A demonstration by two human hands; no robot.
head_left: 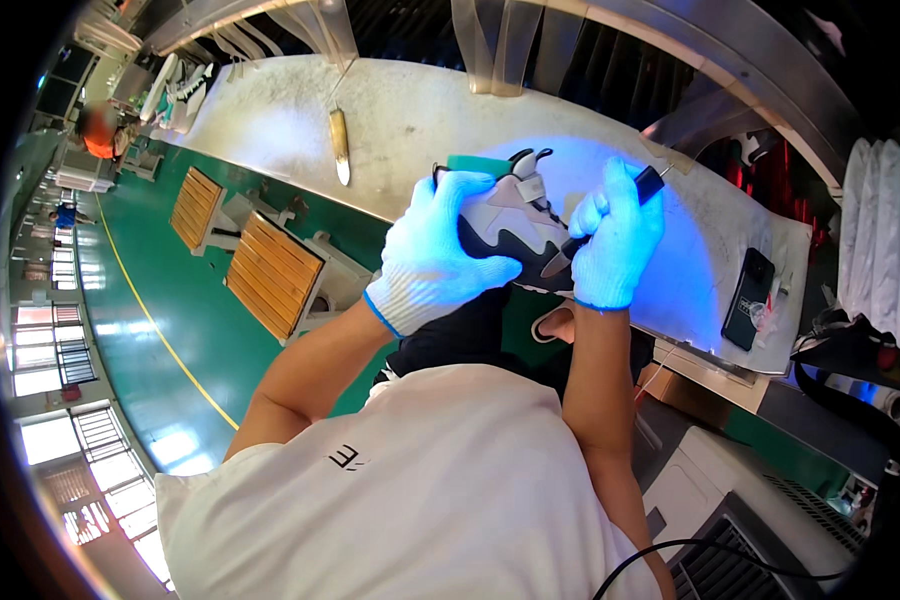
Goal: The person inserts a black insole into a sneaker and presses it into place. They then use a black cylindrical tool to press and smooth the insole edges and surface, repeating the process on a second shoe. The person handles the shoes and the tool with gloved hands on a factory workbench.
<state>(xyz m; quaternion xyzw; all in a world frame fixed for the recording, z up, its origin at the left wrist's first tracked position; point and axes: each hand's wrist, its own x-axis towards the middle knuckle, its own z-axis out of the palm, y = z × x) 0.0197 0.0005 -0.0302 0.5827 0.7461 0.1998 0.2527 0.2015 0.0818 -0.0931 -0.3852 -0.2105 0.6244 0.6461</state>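
A grey, white and black sneaker (510, 222) is held over the near edge of the workbench, with green at its upper edge. My left hand (435, 255), in a white knit glove lit blue, grips its left side, with the thumb along its near side. My right hand (617, 235), gloved alike, is closed round a black stick-like tool (649, 184). One end sticks out above the fist. The other points down-left at the sneaker's right side; whether it touches, I cannot tell.
The pale workbench (410, 130) carries a knife-like tool (340, 147) with a yellowish handle on the left. A black phone (748, 298) lies at right. Clear plastic strips (495, 45) hang behind. Wooden-slat stands (275, 272) are on the green floor at left; a cable (715, 543) crosses lower right.
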